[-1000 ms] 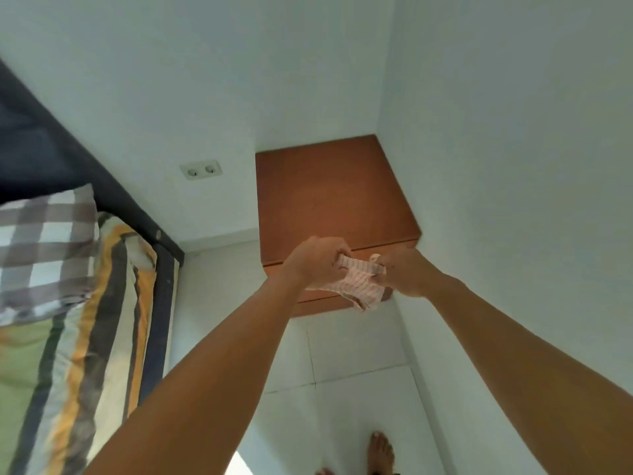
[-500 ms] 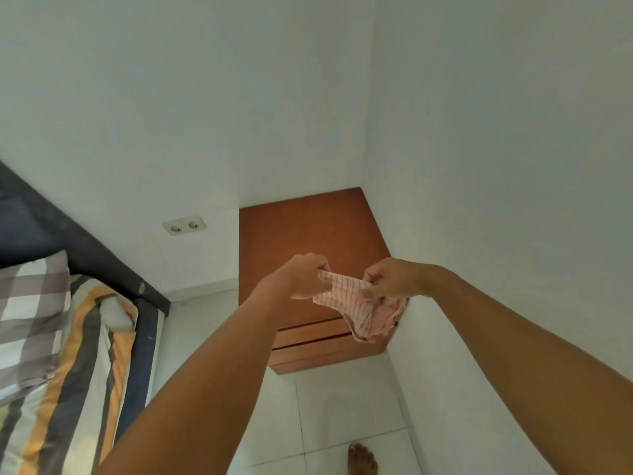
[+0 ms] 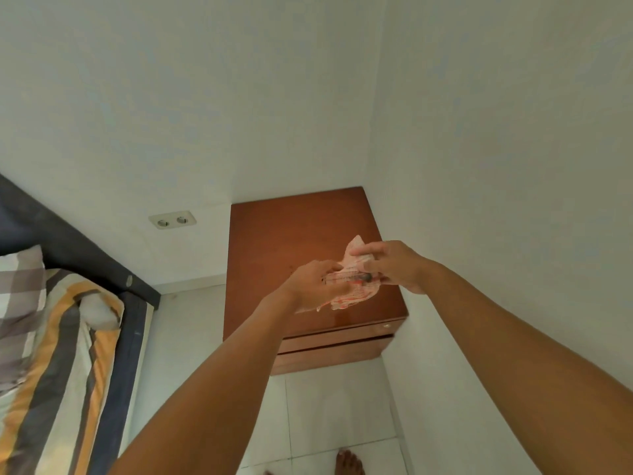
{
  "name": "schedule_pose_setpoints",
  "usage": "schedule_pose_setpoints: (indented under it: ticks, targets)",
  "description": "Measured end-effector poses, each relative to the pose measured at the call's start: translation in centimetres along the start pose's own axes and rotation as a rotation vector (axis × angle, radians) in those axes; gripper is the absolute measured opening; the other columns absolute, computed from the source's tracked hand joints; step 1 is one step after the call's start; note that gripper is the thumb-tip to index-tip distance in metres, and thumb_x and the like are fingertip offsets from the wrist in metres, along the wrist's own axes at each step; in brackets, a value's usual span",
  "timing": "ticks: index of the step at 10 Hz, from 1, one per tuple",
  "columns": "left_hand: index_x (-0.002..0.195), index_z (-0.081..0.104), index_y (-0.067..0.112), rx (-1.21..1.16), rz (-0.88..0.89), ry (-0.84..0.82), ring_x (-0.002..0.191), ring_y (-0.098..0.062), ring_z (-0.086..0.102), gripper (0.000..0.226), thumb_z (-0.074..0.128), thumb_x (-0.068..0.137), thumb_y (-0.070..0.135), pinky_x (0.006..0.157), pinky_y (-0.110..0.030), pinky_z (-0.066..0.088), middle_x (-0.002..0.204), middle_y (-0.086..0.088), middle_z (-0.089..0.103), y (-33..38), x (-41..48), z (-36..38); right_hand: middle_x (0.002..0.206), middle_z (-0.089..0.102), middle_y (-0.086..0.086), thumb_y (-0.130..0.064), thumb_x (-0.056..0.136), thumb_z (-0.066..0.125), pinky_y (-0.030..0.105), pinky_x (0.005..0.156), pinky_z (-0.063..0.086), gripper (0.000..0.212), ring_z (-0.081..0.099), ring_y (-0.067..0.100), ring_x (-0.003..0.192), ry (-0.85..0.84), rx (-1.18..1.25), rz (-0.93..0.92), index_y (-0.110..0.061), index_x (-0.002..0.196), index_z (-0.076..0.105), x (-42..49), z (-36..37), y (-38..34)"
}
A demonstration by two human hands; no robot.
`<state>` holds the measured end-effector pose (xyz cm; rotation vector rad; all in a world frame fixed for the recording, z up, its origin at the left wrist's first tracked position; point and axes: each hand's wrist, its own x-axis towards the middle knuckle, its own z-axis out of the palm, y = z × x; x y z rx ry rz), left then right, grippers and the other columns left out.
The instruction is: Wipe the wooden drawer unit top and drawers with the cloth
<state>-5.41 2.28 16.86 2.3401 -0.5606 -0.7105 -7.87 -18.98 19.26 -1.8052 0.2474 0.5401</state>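
at far left, a bed (image 3: 68, 354) with a striped cover and a checked pillow (image 3: 17, 286). on the wall beside it, a double socket (image 3: 172, 219). in the corner of the white walls (image 3: 479, 132), the wooden drawer unit (image 3: 291, 234), top bare and glossy. below its front edge, two drawer fronts (image 3: 335, 344), with a small knob (image 3: 386, 326) near the right end of the upper one.

held in the air above the front half of that top: the cloth (image 3: 346, 296), thin, pale with red stripes, bunched and creased. no clear contact with the wood, though hard to tell from this angle. left grip (image 3: 313, 284) clamped on the near left part of the cloth, curled round a fold. right grip (image 3: 394, 265) pinching the far right part, one corner sticking up past it. a dark spot in the fold between the two; cannot tell what.

likely very light, limp and soft, with no shape of its own: bound to droop and fold wherever unsupported, with no risk of breakage. best gathered into a flat pad under one palm rather than held by an edge, so as to press evenly. loose tails prone to drag or snag on the knob. glossy top probably slick under it, so firm downward pressure needed. wiping judged not yet begun.
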Motion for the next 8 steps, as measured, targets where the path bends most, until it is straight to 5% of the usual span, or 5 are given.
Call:
schedule_pose_setpoints:
  ticks: [1, 2, 4, 6, 8]
  targets:
    - [0.114, 0.07, 0.019, 0.231, -0.001, 0.02, 0.099, -0.023, 0.068, 0.023, 0.065, 0.093, 0.028, 0.087, -0.042, 0.058, 0.111, -0.002, 0.071, -1.2, 1.5, 1.4, 0.135, 0.062, -0.002, -0.009, 0.087, 0.077, 0.039, 0.102, 0.056, 0.038, 0.064, 0.021, 0.118, -0.041, -0.136, 0.024, -0.025, 0.122, 0.073, 0.8, 0.1, 2.2]
    - [0.099, 0.07, 0.023, 0.266, -0.055, -0.058, 0.087, -0.02, 0.07, 0.011, 0.067, 0.091, 0.03, 0.08, -0.041, 0.06, 0.098, 0.001, 0.075, -2.3, 2.8, 3.5, 0.109, 0.072, -0.009, -0.023, 0.079, 0.085, 0.029, 0.089, 0.055, 0.039, 0.066, 0.013, 0.102, -0.071, -0.547, 0.04, -0.025, 0.117, 0.077, 1.6, 0.9, 4.3]
    - [0.109, 0.069, 0.021, 0.441, -0.033, -0.037, 0.087, -0.021, 0.067, 0.022, 0.066, 0.093, 0.036, 0.08, -0.04, 0.06, 0.101, 0.002, 0.072, -2.6, 7.6, 5.5, 0.097, 0.074, -0.002, -0.029, 0.09, 0.075, 0.031, 0.07, 0.054, 0.019, 0.067, 0.018, 0.083, 0.153, -0.886, 0.117, -0.023, 0.106, 0.081, 5.3, 0.9, 7.7]
    - [0.109, 0.067, 0.028, 0.468, 0.045, 0.3, 0.083, -0.018, 0.064, 0.017, 0.059, 0.096, 0.035, 0.073, -0.036, 0.053, 0.098, 0.007, 0.071, -1.3, 12.5, 5.9, 0.112, 0.064, 0.007, -0.023, 0.098, 0.066, 0.029, 0.073, 0.055, 0.027, 0.064, 0.023, 0.089, 0.532, -1.009, -0.035, -0.018, 0.123, 0.072, 7.7, -1.1, 7.3]
    - [0.138, 0.055, 0.03, 0.526, -0.084, 0.011, 0.124, -0.024, 0.058, 0.046, 0.058, 0.095, 0.045, 0.103, -0.05, 0.042, 0.133, 0.003, 0.064, -2.9, 12.4, 10.6, 0.12, 0.059, 0.009, -0.015, 0.1, 0.053, 0.035, 0.08, 0.052, 0.031, 0.062, 0.031, 0.107, 0.389, -1.019, 0.164, -0.017, 0.13, 0.061, 7.3, 0.9, 12.1]
